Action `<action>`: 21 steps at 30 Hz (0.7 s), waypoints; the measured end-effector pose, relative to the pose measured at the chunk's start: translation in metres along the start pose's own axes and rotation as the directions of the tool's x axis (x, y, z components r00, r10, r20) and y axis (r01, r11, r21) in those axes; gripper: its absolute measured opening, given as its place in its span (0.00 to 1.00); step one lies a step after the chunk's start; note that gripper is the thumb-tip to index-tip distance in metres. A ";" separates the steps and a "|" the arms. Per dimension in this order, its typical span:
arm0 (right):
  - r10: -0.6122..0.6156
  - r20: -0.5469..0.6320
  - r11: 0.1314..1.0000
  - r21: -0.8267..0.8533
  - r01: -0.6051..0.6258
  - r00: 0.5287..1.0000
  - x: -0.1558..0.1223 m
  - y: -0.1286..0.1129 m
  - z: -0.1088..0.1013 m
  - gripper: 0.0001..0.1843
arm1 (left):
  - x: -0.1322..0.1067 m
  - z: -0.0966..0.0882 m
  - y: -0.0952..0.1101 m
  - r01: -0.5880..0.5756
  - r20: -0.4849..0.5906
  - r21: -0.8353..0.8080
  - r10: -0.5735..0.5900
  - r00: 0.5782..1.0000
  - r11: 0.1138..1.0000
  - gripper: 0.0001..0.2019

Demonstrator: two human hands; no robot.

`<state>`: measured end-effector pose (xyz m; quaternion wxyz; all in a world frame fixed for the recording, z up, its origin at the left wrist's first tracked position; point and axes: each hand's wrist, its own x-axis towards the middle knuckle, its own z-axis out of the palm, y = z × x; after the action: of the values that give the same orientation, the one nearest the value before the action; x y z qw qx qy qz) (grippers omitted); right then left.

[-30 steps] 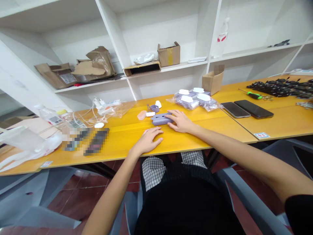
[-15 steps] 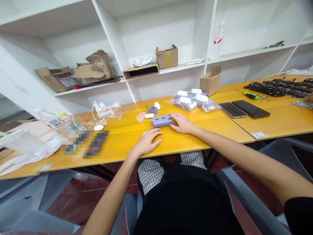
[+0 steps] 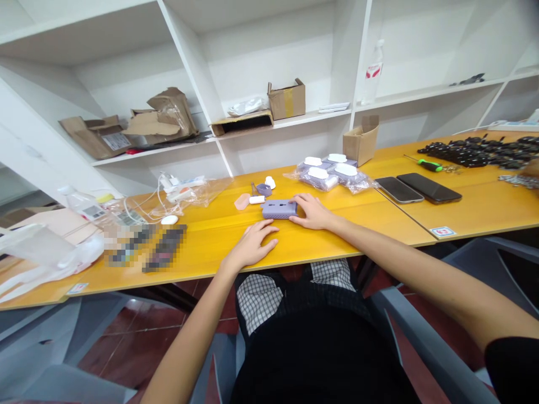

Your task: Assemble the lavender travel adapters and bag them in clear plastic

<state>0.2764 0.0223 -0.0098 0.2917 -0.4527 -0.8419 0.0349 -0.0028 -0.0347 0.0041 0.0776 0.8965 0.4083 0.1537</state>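
A purple plastic case [image 3: 278,210] with two dark slots on top and a perforated front face lies on the yellow table. My right hand [image 3: 311,211] holds its right end, fingers at the top and back, thumb by the lower front corner. Resting flat on the table near the front edge, my left hand [image 3: 252,244] has its fingers spread and holds nothing; it is in front of the case and apart from it. Behind the case are a small white cylinder [image 3: 256,200], a pink flat piece [image 3: 242,202], a purple rounded part [image 3: 264,189] and a white cap [image 3: 270,182].
Several bagged purple units with white tops [image 3: 320,173] sit behind my right hand. Two phones [image 3: 428,187], a green-handled screwdriver [image 3: 429,165] and black parts [image 3: 467,151] lie to the right. At the left are cables [image 3: 160,193], bottles [image 3: 86,205] and a plastic bag [image 3: 80,252].
The case has turned slightly under my right hand, whose thumb has shifted a little left along it. My left hand has stayed in place.
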 end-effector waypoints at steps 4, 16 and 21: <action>0.007 0.030 0.999 0.033 -0.008 1.000 0.000 0.005 0.000 0.27 | -0.001 0.000 0.000 0.018 -0.037 -0.004 -0.019 0.999 1.000 0.19; -0.078 0.038 0.978 0.195 0.069 0.996 0.001 0.028 -0.009 0.27 | -0.001 0.000 0.003 0.097 0.016 0.021 -0.097 0.995 0.995 0.21; -0.073 0.038 0.966 0.250 0.061 0.997 0.000 0.030 -0.011 0.27 | -0.001 -0.002 0.005 0.094 0.018 0.013 -0.094 0.995 0.996 0.21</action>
<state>0.3041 0.0378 -0.0104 0.3271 -0.3830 -0.8523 0.1408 -0.0008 -0.0389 0.0065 0.0830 0.8781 0.4502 0.1390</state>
